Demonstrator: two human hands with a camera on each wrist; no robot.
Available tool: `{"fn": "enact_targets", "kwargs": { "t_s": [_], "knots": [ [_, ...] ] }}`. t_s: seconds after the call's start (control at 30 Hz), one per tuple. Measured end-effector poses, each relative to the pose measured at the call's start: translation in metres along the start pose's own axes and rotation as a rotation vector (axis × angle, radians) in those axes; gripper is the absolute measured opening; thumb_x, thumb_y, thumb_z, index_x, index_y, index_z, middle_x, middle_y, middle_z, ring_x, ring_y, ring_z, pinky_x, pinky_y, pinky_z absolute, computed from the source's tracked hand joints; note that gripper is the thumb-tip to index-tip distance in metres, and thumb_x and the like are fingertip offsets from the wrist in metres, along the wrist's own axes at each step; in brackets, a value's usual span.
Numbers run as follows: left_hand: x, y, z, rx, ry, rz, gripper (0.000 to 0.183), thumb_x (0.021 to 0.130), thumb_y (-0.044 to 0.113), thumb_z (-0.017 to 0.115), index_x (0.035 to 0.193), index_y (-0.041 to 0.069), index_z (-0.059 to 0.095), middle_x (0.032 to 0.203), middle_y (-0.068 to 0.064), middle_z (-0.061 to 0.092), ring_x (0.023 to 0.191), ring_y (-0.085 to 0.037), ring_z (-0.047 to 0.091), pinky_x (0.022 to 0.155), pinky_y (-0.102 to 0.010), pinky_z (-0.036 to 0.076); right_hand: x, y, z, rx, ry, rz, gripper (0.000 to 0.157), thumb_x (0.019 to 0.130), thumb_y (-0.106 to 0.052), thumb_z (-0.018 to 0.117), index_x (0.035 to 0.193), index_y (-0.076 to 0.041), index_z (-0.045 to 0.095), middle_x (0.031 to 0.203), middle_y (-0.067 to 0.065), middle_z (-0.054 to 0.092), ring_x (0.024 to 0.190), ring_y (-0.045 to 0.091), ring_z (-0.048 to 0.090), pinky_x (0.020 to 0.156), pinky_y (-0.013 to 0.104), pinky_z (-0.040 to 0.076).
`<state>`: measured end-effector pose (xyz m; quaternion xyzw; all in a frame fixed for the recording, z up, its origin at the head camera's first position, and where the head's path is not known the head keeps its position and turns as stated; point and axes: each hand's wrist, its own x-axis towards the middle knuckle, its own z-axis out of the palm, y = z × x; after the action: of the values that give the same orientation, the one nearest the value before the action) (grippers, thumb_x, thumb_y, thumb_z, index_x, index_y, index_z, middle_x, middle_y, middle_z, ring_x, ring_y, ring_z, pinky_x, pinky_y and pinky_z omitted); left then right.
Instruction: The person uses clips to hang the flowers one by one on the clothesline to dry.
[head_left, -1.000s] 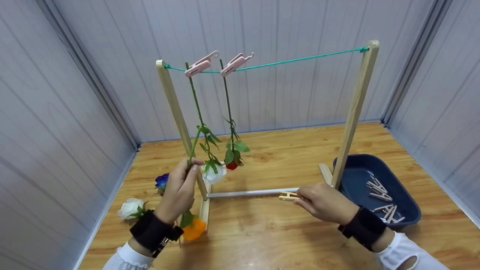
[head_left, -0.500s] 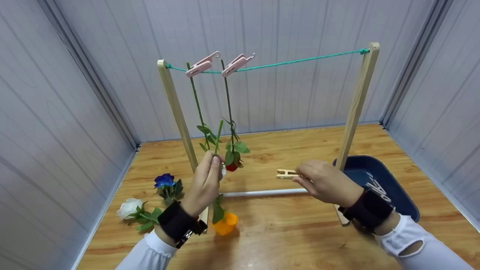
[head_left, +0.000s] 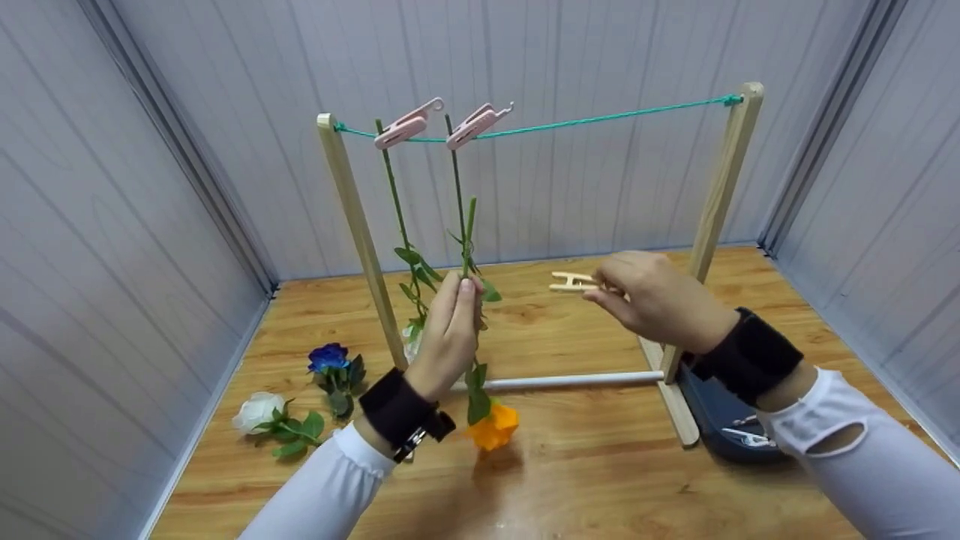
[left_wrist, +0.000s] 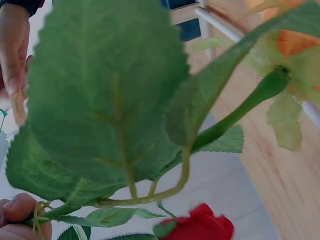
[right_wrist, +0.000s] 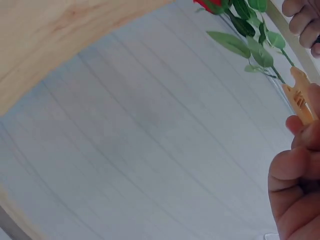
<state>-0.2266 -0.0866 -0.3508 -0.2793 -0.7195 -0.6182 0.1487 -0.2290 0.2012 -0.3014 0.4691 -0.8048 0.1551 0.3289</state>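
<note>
My left hand (head_left: 448,334) pinches the green stem of an orange artificial flower (head_left: 495,426), whose bloom hangs downward. Its cut end stands above my fingers, in front of a hanging red rose (left_wrist: 202,225) that the hand mostly covers in the head view. In my right hand (head_left: 664,304) is a yellowish clothespin (head_left: 574,283), pinched at one end and pointing left. A green cord (head_left: 600,118) runs above both hands. From it hang the red rose and a white rose (head_left: 411,345), stems up, under two pink clothespins (head_left: 474,127).
Wooden posts (head_left: 360,232) hold the cord at either end, joined low by a white bar (head_left: 570,382). A blue rose (head_left: 328,358) and a white rose (head_left: 259,412) lie at left. Behind my right arm, a dark blue tub (head_left: 720,420) holds more clothespins. Panel walls enclose the table.
My left hand has carried the orange flower right and upward, from the left post to before the red rose. My right hand has risen with the clothespin. The hanging flowers stay put.
</note>
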Motion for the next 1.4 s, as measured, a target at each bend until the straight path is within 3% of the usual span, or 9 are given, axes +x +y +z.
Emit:
{"fn": "enact_targets", "kwargs": {
  "t_s": [0.2,0.5,1.0,1.4],
  "knots": [
    [0.015,0.007,0.016,-0.068,-0.009,0.006,0.028,0.118,0.011,0.026,0.102,0.006,0.047,0.077,0.0,0.035,0.065,-0.013,0.032,0.063,-0.025,0.03,0.021,0.006,-0.012,-0.065,0.016,-0.024,0.017,0.093,0.002,0.082,0.09,0.0,0.065,0.073,0.01,0.061,0.061,0.015,0.051,0.055,0.032,0.044],
    [0.038,0.016,0.035,-0.094,-0.018,0.033,0.029,0.117,0.01,0.026,0.093,0.012,0.042,0.075,0.001,0.034,0.063,-0.014,0.032,0.061,-0.024,0.031,0.052,0.018,-0.043,-0.132,0.004,0.001,0.014,0.101,-0.003,0.075,0.095,0.007,0.067,0.08,0.018,0.066,0.067,0.024,0.056,0.059,0.038,0.048],
    [0.08,0.025,0.051,-0.125,0.002,-0.006,0.029,0.12,0.015,0.023,0.1,0.009,0.042,0.083,-0.002,0.032,0.067,-0.015,0.03,0.068,-0.028,0.03,0.105,0.023,-0.086,-0.21,-0.017,-0.043,0.022,0.107,-0.006,0.068,0.091,0.01,0.066,0.076,0.02,0.064,0.061,0.025,0.05,0.058,0.035,0.04],
    [0.093,0.025,0.056,-0.106,0.019,-0.055,0.027,0.121,0.015,0.022,0.103,0.008,0.04,0.088,-0.003,0.032,0.074,-0.016,0.03,0.075,-0.028,0.028,0.136,0.018,-0.091,-0.168,-0.072,0.076,0.023,0.112,-0.006,0.056,0.103,0.012,0.067,0.097,0.026,0.066,0.084,0.039,0.055,0.075,0.048,0.042]
  ]
}}
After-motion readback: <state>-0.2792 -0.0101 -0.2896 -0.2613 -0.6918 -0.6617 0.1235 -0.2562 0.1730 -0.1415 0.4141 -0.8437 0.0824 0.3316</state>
